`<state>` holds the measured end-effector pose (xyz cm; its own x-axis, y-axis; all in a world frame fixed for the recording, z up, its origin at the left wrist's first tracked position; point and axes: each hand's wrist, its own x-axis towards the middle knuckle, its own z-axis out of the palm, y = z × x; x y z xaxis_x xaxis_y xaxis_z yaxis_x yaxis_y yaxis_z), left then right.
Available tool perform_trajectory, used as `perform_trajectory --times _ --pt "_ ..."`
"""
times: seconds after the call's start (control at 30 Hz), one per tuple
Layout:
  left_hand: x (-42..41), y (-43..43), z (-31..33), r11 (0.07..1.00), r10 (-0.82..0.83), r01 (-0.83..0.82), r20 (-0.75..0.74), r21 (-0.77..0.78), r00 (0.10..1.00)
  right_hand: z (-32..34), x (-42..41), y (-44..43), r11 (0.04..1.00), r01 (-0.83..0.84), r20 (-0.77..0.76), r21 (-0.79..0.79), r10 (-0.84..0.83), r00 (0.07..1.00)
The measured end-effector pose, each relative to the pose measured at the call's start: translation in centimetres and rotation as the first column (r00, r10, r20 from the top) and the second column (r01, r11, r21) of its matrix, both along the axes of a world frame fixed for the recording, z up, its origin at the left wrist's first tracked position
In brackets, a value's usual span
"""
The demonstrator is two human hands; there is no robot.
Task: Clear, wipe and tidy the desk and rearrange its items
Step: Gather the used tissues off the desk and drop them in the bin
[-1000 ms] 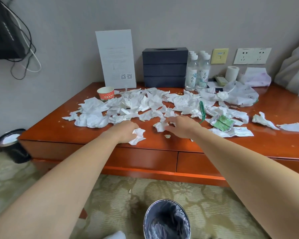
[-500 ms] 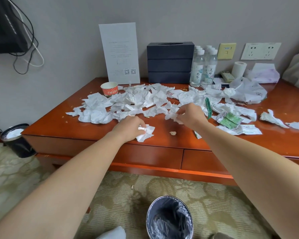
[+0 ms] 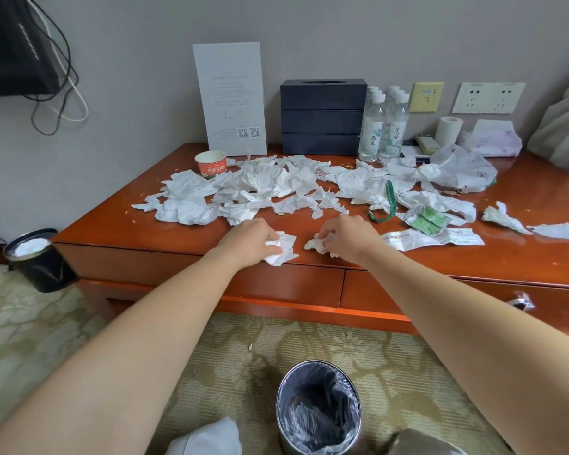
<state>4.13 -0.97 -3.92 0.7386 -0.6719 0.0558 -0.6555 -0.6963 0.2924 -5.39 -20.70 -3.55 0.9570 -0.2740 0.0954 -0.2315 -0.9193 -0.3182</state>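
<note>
My left hand (image 3: pixel 255 239) and right hand (image 3: pixel 345 238) each grip crumpled tissue (image 3: pixel 284 247) at the desk's (image 3: pixel 523 257) front edge; loose scraps may drop beside the bin (image 3: pixel 319 405).

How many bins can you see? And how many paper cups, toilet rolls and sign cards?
Bins: 2
Paper cups: 1
Toilet rolls: 1
Sign cards: 1
Total: 5
</note>
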Motion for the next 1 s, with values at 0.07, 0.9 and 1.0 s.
perform_trajectory --times 0.07,0.9,1.0 --pt "-0.4 -0.1 0.0 1.0 0.009 -0.009 0.014 -0.005 1.0 -0.2 0.2 0.5 0.999 0.025 0.007 -0.043 -0.025 1.0" --pt "-12.2 1.9 -8.4 0.997 -0.083 0.083 0.066 0.002 0.994 -7.1 -13.4 3.9 0.987 0.088 -0.05 0.132 -0.082 0.995" --pt "-12.0 1.1 -12.0 0.994 -0.089 0.088 0.015 0.057 0.996 -10.8 -13.2 3.5 0.979 0.119 -0.105 0.167 -0.103 0.989"
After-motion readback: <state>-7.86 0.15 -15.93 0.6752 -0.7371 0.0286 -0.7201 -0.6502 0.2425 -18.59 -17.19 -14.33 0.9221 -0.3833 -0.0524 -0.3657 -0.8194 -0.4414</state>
